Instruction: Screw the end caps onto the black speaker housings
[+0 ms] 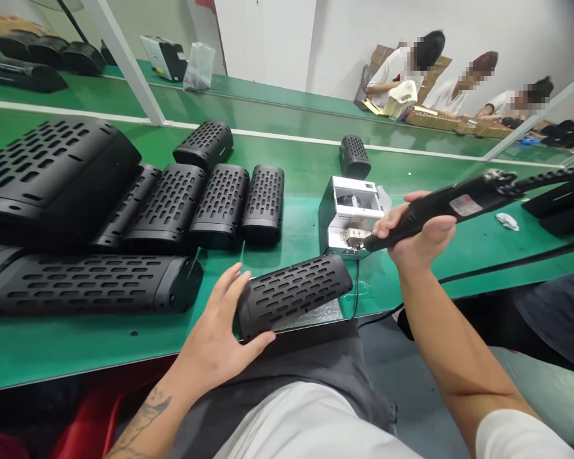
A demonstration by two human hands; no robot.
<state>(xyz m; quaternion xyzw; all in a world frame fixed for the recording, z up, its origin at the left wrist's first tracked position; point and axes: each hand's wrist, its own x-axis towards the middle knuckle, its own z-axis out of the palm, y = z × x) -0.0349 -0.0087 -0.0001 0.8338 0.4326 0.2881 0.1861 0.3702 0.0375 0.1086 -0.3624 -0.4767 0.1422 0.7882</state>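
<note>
My left hand (215,335) is closed around the near end of a black slotted housing (294,290), thumb on the front side and fingers over the back. The housing lies at a slant by the green table's front edge, partly over a clear plastic sheet (310,317). In my right hand (418,239) is a black electric screwdriver (440,207), held nearly level with its cord running off to the right. Its tip points left, at the pick-up spot of a small white screw feeder (349,213). Whether the tip touches a screw there is too small to tell.
Several more slotted housings (222,204) stand and lie on the left, some stacked. Another housing (354,156) is behind the feeder. A black cable (511,261) crosses the table at right. Several people (402,67) sit at the far bench. A white post (124,64) rises at the back left.
</note>
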